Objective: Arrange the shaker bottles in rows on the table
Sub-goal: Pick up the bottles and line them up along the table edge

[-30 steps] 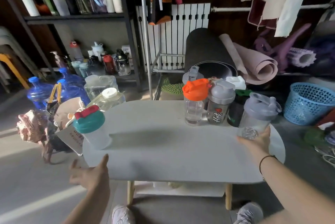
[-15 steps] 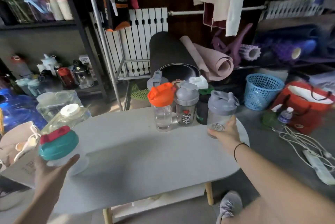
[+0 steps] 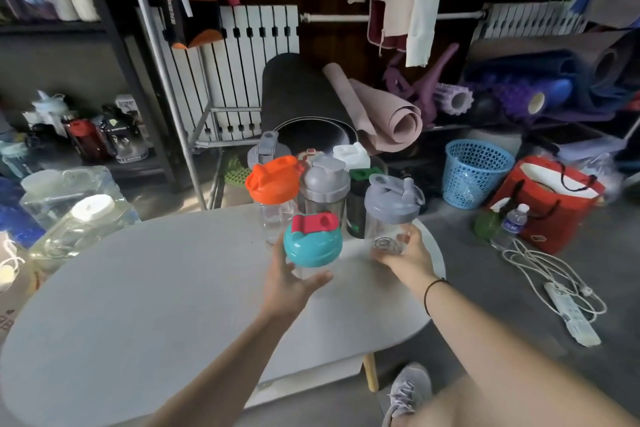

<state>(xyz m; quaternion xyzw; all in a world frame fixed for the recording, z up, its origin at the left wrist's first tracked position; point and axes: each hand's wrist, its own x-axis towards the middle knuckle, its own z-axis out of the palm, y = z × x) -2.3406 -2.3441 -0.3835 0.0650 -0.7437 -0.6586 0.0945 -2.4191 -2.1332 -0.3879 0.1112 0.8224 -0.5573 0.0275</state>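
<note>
My left hand (image 3: 289, 279) grips a clear shaker with a teal lid and red cap (image 3: 312, 241), held in front of the cluster at the far right end of the grey oval table (image 3: 156, 295). My right hand (image 3: 407, 253) wraps the base of a clear shaker with a grey lid (image 3: 393, 207) beside it. Behind stand an orange-lidded shaker (image 3: 273, 184), a grey-lidded dark shaker (image 3: 325, 184), a black bottle with a green lid (image 3: 360, 205), and further shakers with a white lid (image 3: 351, 156) and a grey lid (image 3: 266, 149).
A blue basket (image 3: 476, 174), red bag (image 3: 554, 201), small water bottle (image 3: 514, 220) and power strip with cables (image 3: 568, 316) lie on the floor right of the table. Clear water jugs (image 3: 72, 219) stand left. Rolled mats (image 3: 381, 115) and a shelf of bottles (image 3: 90, 136) are behind.
My left hand has carried the teal-lidded shaker from the table's left end across to the cluster on the right. My right hand stays on the grey-lidded shaker. The camera turned right.
</note>
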